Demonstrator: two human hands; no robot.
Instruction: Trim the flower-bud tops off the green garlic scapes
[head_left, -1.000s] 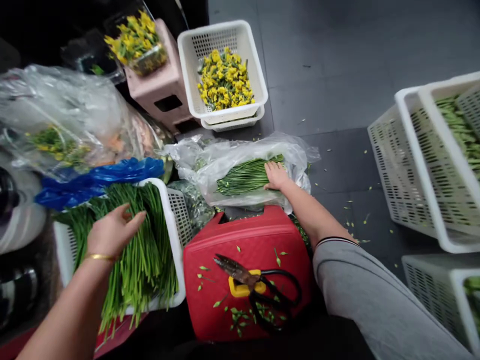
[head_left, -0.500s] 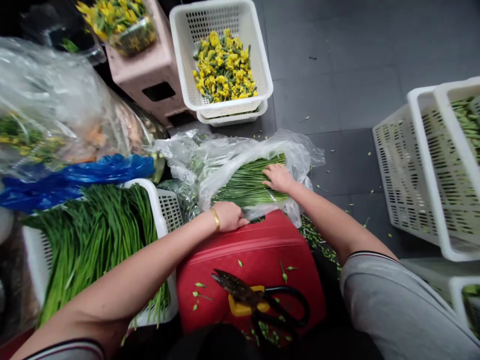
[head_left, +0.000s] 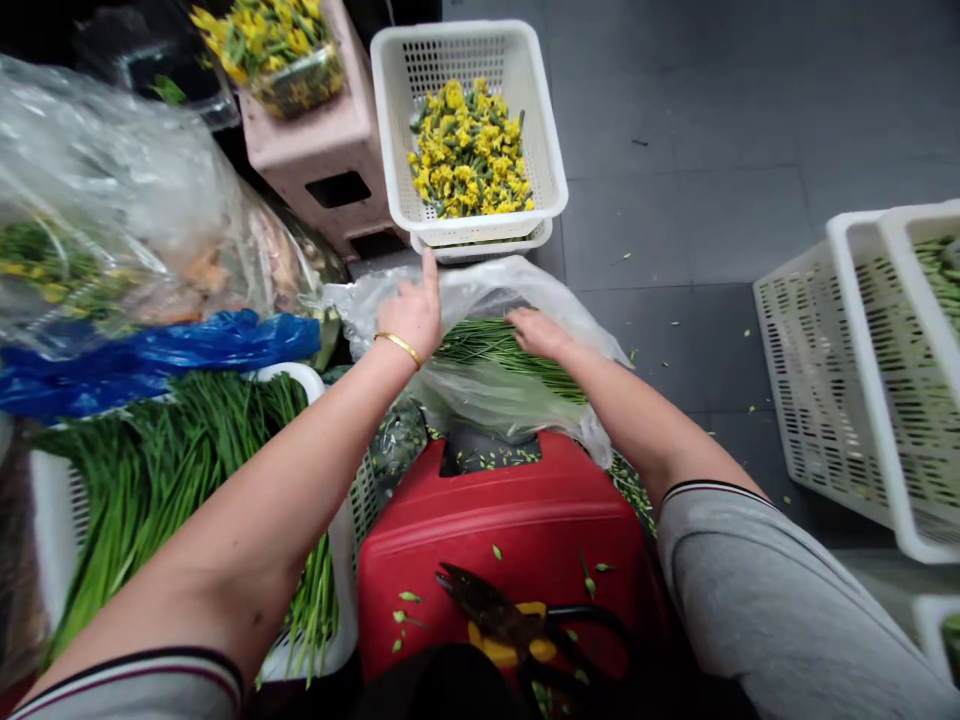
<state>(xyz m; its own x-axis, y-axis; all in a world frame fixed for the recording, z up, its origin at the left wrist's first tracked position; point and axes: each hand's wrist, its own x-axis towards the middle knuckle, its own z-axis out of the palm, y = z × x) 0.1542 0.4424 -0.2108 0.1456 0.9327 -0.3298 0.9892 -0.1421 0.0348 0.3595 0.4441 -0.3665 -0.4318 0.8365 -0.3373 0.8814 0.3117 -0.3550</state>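
My left hand (head_left: 411, 318), with a gold bangle at the wrist, is over the left side of a clear plastic bag (head_left: 487, 385). Its index finger points away from me and the others are partly bent; no firm hold on the film shows. Inside the bag's mouth lies a bundle of thin green flower chive stems (head_left: 480, 342). My right hand (head_left: 536, 332) reaches in from the right, fingers curled over the bundle, fingertips partly hidden. Scissors (head_left: 499, 620) with yellow-and-black handles rest on a red plastic stool (head_left: 480, 520) among loose chive buds (head_left: 409, 597).
On my left stands a white basket (head_left: 341, 610) of long green chives (head_left: 187, 470), beside blue plastic (head_left: 225, 345). A white basket (head_left: 555, 150) of yellow flowers stands ahead, near a pink stool (head_left: 307, 140). White crates (head_left: 817, 350) sit at right on grey floor tiles (head_left: 720, 230).
My left hand has left the bag's near edge and moved forward to its left side. My right hand has shifted slightly left, its fingers more curled. The bag's near film now covers more stems.
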